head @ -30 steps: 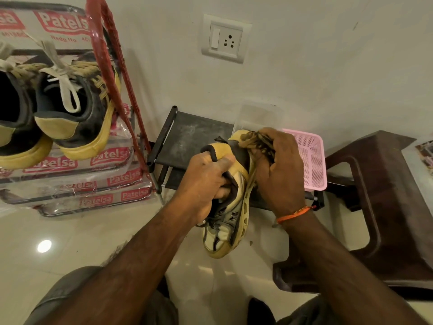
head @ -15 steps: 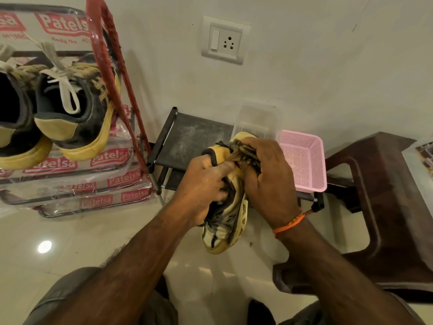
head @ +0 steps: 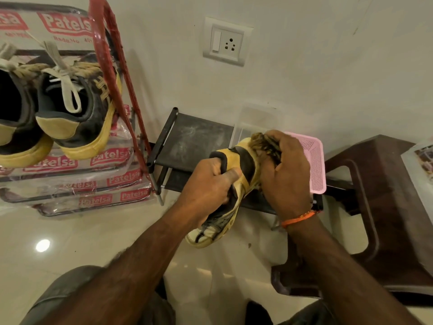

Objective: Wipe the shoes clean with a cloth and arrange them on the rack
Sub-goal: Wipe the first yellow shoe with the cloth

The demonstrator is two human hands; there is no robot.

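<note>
The wiping step is in hand: the left hand (head: 210, 181) grips the yellow shoe (head: 232, 188) at its collar (held above the floor, right of the red rack (head: 117, 73)), the right hand (head: 287, 174) presses a bunched cloth (head: 264, 143) on it, and next comes, I judge, setting it on the rack.

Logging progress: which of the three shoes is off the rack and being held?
The yellow-soled shoe gripped by the left hand, with the right hand pressing a cloth on it. The other two shoes sit on the red rack.
</note>
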